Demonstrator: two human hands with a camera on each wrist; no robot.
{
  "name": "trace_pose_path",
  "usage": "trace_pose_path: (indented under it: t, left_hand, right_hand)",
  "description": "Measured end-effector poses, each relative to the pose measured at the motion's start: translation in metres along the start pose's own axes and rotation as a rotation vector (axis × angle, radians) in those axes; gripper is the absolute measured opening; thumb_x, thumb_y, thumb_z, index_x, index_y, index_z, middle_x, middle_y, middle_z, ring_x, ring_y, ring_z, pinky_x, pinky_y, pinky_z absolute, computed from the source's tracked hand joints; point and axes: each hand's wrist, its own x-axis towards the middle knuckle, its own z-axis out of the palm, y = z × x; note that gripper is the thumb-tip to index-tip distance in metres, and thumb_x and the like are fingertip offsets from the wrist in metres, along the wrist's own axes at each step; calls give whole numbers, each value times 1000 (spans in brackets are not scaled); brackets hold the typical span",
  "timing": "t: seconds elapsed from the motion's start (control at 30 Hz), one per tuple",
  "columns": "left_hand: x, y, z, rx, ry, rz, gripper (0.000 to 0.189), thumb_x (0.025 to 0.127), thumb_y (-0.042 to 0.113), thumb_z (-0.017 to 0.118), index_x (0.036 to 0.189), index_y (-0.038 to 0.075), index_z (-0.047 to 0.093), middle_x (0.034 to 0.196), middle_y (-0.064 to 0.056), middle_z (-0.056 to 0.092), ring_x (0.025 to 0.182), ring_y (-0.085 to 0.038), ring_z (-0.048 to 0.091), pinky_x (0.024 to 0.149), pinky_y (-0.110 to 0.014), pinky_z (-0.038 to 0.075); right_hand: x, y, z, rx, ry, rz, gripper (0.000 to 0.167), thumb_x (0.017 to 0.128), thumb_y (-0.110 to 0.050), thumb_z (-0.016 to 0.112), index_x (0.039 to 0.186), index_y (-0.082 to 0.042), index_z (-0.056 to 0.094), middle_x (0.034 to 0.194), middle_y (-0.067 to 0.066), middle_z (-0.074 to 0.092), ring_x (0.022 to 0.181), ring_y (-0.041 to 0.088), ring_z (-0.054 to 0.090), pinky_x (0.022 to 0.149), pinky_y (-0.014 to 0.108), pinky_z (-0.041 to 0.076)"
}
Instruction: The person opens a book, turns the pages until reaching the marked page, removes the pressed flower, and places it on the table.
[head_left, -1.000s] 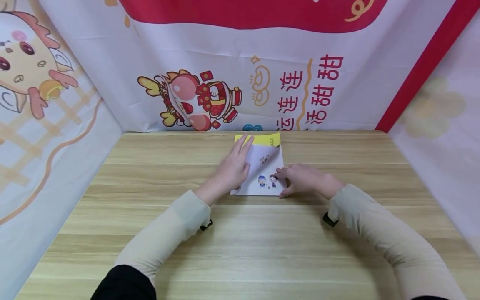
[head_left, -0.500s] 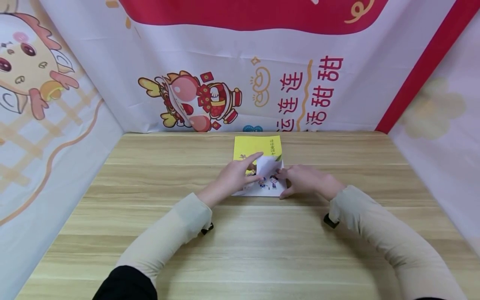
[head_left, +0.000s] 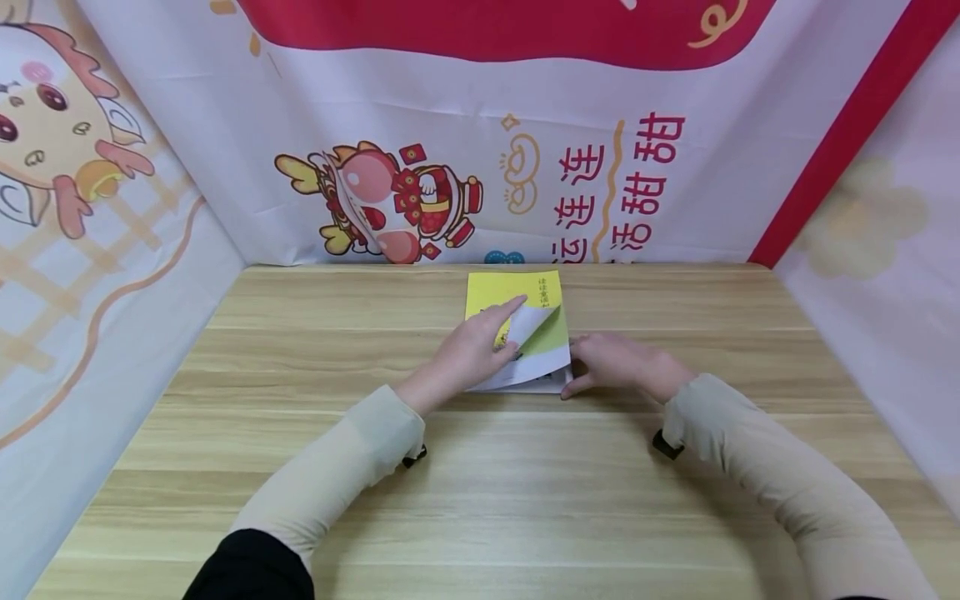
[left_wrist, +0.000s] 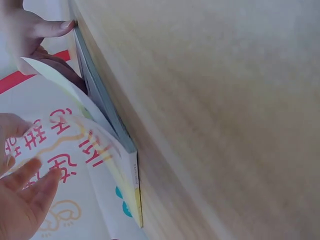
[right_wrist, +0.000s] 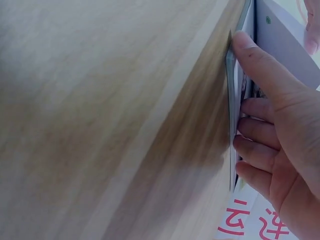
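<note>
A thin paperback book [head_left: 480,287] with a yellow printed cover lies on the table near its back edge. Its cover is lifted and bent, with a white curled part [head_left: 534,318] and a greenish part showing. My left hand [head_left: 476,342] is over the left side of the book, forefinger extended toward the upper right; in the left wrist view its fingers [left_wrist: 42,195] are spread apart beside the raised leaves [left_wrist: 65,87]. At the lower right corner, my right hand [head_left: 611,362] holds the book, thumb [right_wrist: 260,62] on its bottom edge and curled fingers against its side.
The wood-grain table [head_left: 487,500] extends around the book toward the person. A printed white and red cloth [head_left: 420,92] hangs along the back edge, and more cloth [head_left: 90,333] hangs at the sides. Dark wrist devices [head_left: 667,444] sit under both sleeves.
The left hand has come down from the top of the book, and the white page now shows only at the bottom as the yellow cover lies lower over it. The right hand stays at the corner.
</note>
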Motion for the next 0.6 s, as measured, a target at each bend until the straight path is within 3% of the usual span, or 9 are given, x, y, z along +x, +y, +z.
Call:
trace_pose_path:
  t: [0.17, 0.33, 0.43, 0.6]
  left_hand:
    - [-1, -1, -5, 179, 146, 109, 76, 94, 10, 70, 161, 13, 33, 161, -13, 37, 147, -32, 36, 114, -48, 39]
    - [-3, -5, -15, 413, 264, 124, 71, 88, 4, 71, 154, 13, 47, 163, -16, 32, 153, -40, 19, 112, -57, 38]
    - [-3, -7, -20, 490, 243, 82, 66, 90, 1, 68, 152, 15, 50, 166, -16, 25, 154, -42, 13, 116, -60, 30]
    - [-7, -14, -24, 519, 113, 28, 63, 97, -6, 57, 156, 15, 46, 170, -14, 13, 155, -42, 7, 119, -64, 21]
  right_hand:
    - [1, 1, 0, -8, 9, -9, 71, 83, -46, 83, 140, -10, 62, 133, 8, 67, 117, 24, 65, 104, 45, 50]
    - [1, 0, -1, -17, 11, -18, 70, 84, -44, 84, 140, -8, 62, 126, 6, 70, 111, 21, 67, 101, 43, 52]
    - [1, 0, -1, -25, 16, -26, 70, 84, -44, 84, 140, -8, 63, 124, 5, 71, 108, 20, 67, 100, 42, 53]
    - [1, 2, 0, -21, 10, -21, 73, 84, -45, 83, 143, -10, 60, 128, 5, 70, 110, 20, 66, 101, 43, 51]
